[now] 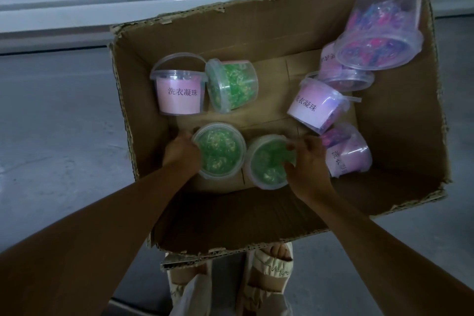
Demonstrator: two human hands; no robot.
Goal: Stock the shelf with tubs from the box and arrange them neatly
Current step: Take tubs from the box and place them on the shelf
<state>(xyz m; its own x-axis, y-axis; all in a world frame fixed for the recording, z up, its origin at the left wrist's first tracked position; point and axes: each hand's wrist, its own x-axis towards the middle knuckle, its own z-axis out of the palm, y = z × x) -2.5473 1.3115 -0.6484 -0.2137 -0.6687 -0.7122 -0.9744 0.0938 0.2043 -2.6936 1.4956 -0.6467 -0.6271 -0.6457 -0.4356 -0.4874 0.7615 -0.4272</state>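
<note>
Dim, bluish light (brightest along the top edge), soft overall blur, and wide-angle bending at the edges.

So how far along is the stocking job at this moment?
Nothing visibly stocked; no shelved tubs appear in this view. In hand: the left hand and right hand each grip a green tub inside the box. Left: another green tub and five pink ones, like the labelled pink tub.
</note>
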